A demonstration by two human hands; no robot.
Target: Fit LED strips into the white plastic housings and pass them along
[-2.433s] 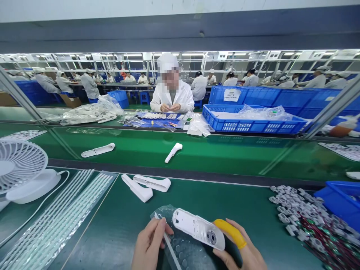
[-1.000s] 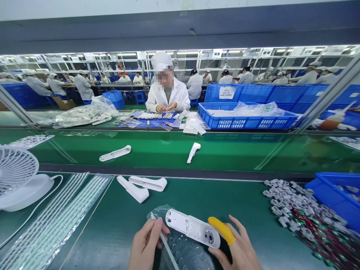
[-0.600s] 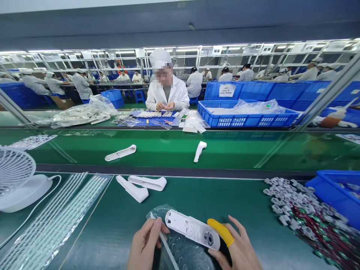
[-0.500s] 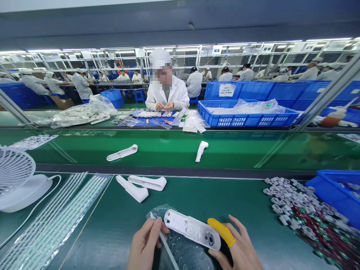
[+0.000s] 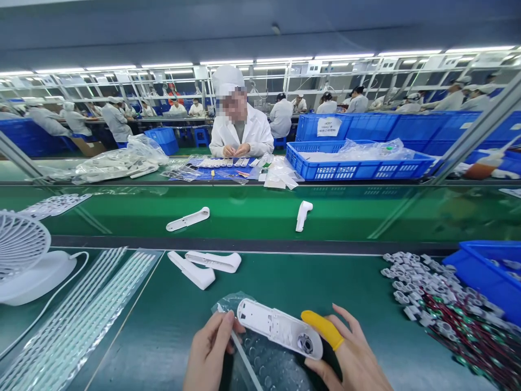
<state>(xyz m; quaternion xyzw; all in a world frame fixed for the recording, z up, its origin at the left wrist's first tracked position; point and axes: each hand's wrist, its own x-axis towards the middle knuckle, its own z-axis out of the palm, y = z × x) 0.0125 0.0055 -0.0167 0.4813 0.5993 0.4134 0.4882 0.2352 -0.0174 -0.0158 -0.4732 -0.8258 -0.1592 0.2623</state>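
Note:
My right hand, with a yellow finger cot on one finger, grips the round end of a long white plastic housing. The housing's inner side faces up and shows a dark ring-shaped part near my fingers. My left hand is closed in a pinch on a narrow whitish strip at the housing's other end. Beneath both lies a clear plastic sheet with round bumps. Two more white housing pieces rest farther back on the green table.
Long strips on clear film and a white fan are at left. Ring-shaped parts with red wires lie at right beside a blue bin. Two housings sit on the green belt; a co-worker sits beyond.
Both housings on the belt have shifted to the right. My hands stay nearly in place, and the housing in my right hand has moved very slightly.

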